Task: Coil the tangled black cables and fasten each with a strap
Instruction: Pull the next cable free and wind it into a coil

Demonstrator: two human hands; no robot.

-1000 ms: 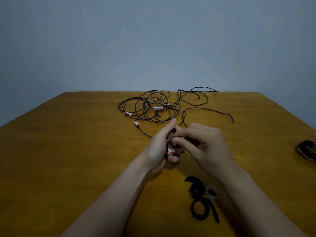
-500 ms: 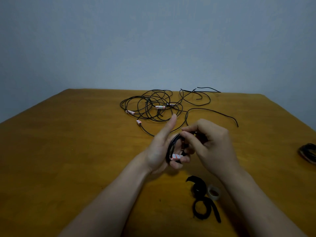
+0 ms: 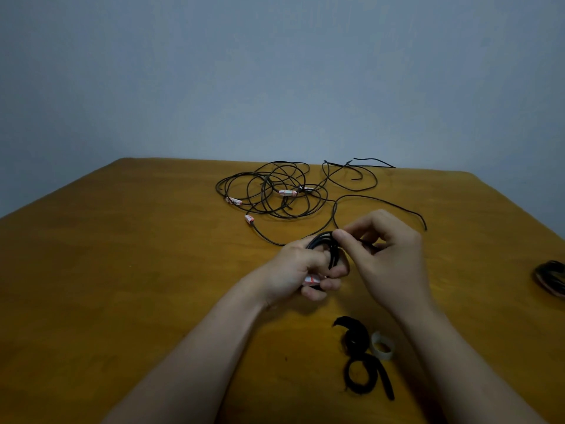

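**Left hand's fingers, straight half a second ago, now curl round the coil**

Since the earlier frame the left hand (image 3: 293, 270) has folded its raised fingers down. It grips a small coil of black cable (image 3: 321, 240) over the middle of the wooden table (image 3: 122, 270). A white-and-red label (image 3: 312, 280) shows between its lower fingers. The right hand (image 3: 385, 255) pinches the cable at the top of the coil with thumb and forefinger, its other fingers curled.

Beyond the hands, the tangled black cables (image 3: 275, 191) lie in loose loops close to the far edge, and one free end trails out to the right. Between the forearms, toward the near edge, black straps (image 3: 360, 362) lie just beside a clear tape roll (image 3: 383, 345). Another coiled bundle (image 3: 550, 276) sits at the right edge, partly cut off by the frame.

The widest run of tabletop lies left of the arms. A narrower stretch lies between the right hand and that bundle.
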